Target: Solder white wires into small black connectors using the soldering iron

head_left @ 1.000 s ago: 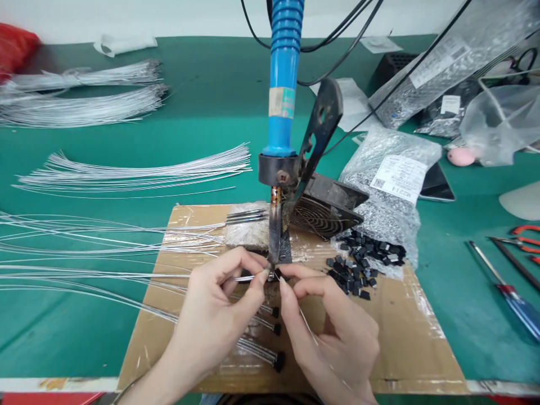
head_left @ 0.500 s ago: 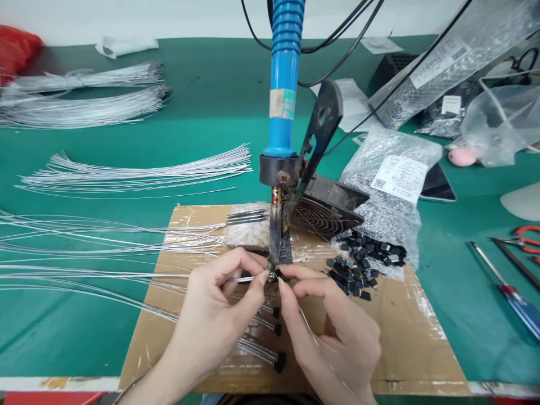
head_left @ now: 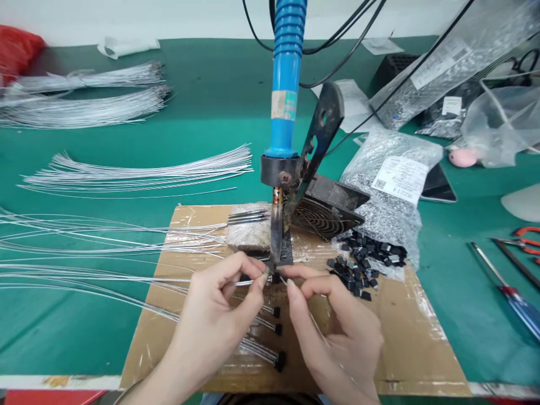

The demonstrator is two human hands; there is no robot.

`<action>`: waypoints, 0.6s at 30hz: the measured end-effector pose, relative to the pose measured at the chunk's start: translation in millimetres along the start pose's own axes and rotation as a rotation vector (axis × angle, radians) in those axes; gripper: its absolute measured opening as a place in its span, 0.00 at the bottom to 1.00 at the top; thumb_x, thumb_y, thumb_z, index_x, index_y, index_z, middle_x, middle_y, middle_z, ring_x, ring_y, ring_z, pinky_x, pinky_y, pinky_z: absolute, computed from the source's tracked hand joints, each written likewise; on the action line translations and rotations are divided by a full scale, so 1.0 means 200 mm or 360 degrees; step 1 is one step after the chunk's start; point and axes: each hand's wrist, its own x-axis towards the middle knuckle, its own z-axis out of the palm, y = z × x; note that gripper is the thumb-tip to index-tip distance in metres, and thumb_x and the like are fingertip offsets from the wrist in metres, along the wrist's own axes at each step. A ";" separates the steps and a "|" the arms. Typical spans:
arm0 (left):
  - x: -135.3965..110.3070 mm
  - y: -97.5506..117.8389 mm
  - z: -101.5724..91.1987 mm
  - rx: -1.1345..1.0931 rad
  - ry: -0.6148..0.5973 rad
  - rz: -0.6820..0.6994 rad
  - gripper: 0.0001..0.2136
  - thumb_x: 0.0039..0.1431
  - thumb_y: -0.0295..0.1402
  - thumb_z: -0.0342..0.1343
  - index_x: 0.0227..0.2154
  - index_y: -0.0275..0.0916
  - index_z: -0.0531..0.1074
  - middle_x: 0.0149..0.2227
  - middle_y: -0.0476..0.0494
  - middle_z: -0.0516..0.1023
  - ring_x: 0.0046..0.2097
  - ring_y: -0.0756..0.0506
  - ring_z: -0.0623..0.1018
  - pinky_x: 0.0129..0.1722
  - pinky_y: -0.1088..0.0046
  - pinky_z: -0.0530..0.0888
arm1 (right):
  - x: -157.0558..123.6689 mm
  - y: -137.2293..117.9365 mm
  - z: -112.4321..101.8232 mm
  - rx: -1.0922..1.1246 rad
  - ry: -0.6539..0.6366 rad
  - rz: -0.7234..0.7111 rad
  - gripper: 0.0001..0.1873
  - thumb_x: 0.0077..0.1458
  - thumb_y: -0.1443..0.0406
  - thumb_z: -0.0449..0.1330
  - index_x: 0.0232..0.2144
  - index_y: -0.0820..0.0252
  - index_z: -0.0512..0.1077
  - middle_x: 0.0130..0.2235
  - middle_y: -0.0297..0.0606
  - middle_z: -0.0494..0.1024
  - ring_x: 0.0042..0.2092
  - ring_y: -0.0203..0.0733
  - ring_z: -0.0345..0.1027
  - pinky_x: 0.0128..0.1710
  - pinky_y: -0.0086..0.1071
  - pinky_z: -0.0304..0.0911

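My left hand (head_left: 221,309) pinches white wires (head_left: 169,278) close to their ends. At those ends a small black connector (head_left: 275,278) sits just below the tip of a blue-handled soldering iron (head_left: 282,126), which hangs point down in a black metal holder (head_left: 324,121). Between thumb and index finger, my right hand (head_left: 341,320) holds a thin solder wire (head_left: 316,325), its end beside the connector. Whether the solder or iron tip touches the connector is too small to tell. Nearer me, several wired black connectors (head_left: 279,361) lie on the cardboard (head_left: 413,349).
Loose black connectors (head_left: 354,275) lie in a pile to the right, before a bubble-wrap bag (head_left: 388,185). A fan (head_left: 331,208) stands behind the iron. White wire bundles (head_left: 143,171) lie at left; a screwdriver (head_left: 506,287) and orange-handled pliers (head_left: 525,239) lie far right.
My right hand has drawn slightly to the right with the solder wire, widening the gap between my fingertips. The black connector shows more clearly. My left hand stays nearly in place.
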 end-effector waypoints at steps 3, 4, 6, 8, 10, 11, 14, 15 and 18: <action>-0.09 -0.01 0.00 0.0224 -0.0005 0.0094 0.06 0.61 0.26 0.59 0.29 0.43 0.74 0.35 0.49 0.83 0.37 0.47 0.83 0.35 0.76 0.79 | 0.01 0.05 -0.06 0.0024 0.0280 0.0194 0.04 0.63 0.66 0.65 0.35 0.56 0.73 0.30 0.33 0.80 0.31 0.36 0.77 0.32 0.26 0.71; -0.13 -0.02 0.01 0.0322 -0.0018 0.0144 0.06 0.61 0.26 0.59 0.30 0.43 0.73 0.35 0.50 0.83 0.35 0.47 0.83 0.35 0.75 0.78 | 0.02 0.08 -0.09 0.0107 0.0372 0.0251 0.04 0.63 0.65 0.65 0.35 0.57 0.74 0.27 0.31 0.77 0.28 0.35 0.74 0.28 0.26 0.69; -0.21 -0.04 0.03 0.0512 0.0019 0.0296 0.06 0.60 0.25 0.58 0.32 0.44 0.73 0.35 0.49 0.82 0.31 0.47 0.82 0.33 0.72 0.77 | 0.02 0.15 -0.17 0.0461 0.0447 0.0316 0.10 0.66 0.63 0.63 0.31 0.58 0.77 0.25 0.33 0.75 0.27 0.37 0.73 0.27 0.27 0.69; -0.28 -0.08 0.05 0.0655 0.0064 0.0433 0.08 0.61 0.24 0.55 0.34 0.45 0.72 0.35 0.48 0.82 0.31 0.46 0.81 0.31 0.71 0.76 | 0.02 0.23 -0.25 0.0773 0.0439 0.0348 0.14 0.65 0.59 0.61 0.32 0.59 0.83 0.28 0.38 0.80 0.30 0.42 0.77 0.30 0.34 0.76; -0.32 -0.13 0.07 0.0668 0.0102 0.0537 0.09 0.61 0.22 0.55 0.34 0.45 0.72 0.35 0.47 0.82 0.33 0.45 0.80 0.34 0.69 0.77 | 0.01 0.31 -0.32 0.0765 0.0694 0.0528 0.26 0.68 0.51 0.54 0.35 0.61 0.86 0.39 0.47 0.86 0.37 0.47 0.82 0.40 0.40 0.80; -0.33 -0.16 0.07 0.0649 0.0122 0.0568 0.10 0.61 0.21 0.55 0.35 0.45 0.73 0.35 0.46 0.81 0.33 0.45 0.79 0.36 0.67 0.77 | 0.00 0.34 -0.35 0.0760 0.0704 0.0584 0.28 0.68 0.49 0.54 0.35 0.61 0.86 0.39 0.48 0.87 0.38 0.48 0.83 0.41 0.39 0.80; -0.34 -0.22 0.08 0.0555 0.0175 0.0598 0.11 0.62 0.20 0.55 0.38 0.44 0.77 0.37 0.42 0.80 0.36 0.43 0.77 0.36 0.65 0.77 | -0.04 0.41 -0.40 0.0717 0.0695 0.0693 0.27 0.67 0.49 0.54 0.35 0.60 0.87 0.41 0.47 0.88 0.39 0.46 0.83 0.41 0.34 0.80; -0.34 -0.24 0.08 0.0530 0.0187 0.0608 0.12 0.62 0.19 0.55 0.39 0.44 0.77 0.38 0.41 0.79 0.37 0.43 0.77 0.37 0.65 0.77 | -0.05 0.43 -0.41 0.0691 0.0661 0.0666 0.27 0.68 0.50 0.54 0.35 0.58 0.87 0.41 0.46 0.88 0.39 0.45 0.83 0.41 0.33 0.80; -0.34 -0.25 0.03 0.0596 0.0174 0.0692 0.19 0.61 0.16 0.57 0.49 0.44 0.77 0.44 0.40 0.80 0.44 0.42 0.78 0.43 0.64 0.78 | -0.06 0.48 -0.43 0.0525 0.0376 0.0466 0.27 0.71 0.50 0.50 0.38 0.50 0.88 0.40 0.41 0.88 0.38 0.45 0.84 0.40 0.35 0.79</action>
